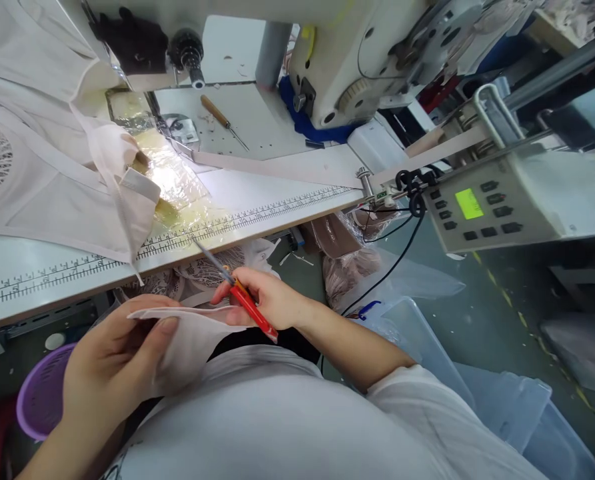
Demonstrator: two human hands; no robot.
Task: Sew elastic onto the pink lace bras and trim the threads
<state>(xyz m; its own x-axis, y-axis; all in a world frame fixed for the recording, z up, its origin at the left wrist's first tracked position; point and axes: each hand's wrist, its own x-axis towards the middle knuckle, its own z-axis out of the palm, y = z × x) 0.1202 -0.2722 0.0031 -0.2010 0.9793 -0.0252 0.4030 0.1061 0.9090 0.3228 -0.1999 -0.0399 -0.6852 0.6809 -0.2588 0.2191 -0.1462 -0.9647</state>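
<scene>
My left hand (122, 353) is closed on a pale pink piece of fabric (192, 343), its thumb pressing the upper edge. The fabric stretches across in front of my shirt toward my right hand (272, 297). That hand is closed around red-handled thread snips (252, 310), whose thin blades point up and left toward the table edge. Fingers of my right hand also touch the fabric's right end. Beyond my left hand, pale bra pieces (67, 193) with lace lie on the white sewing table (277, 183), one strap tip overhanging its front edge.
A sewing machine (347, 60) stands behind, with a wooden-handled screwdriver (217, 113) on its bed. A pale elastic band (297, 167) runs right to a control box (487, 200). A purple basket (42, 393) sits low left; a clear plastic bin (427, 333) stands right.
</scene>
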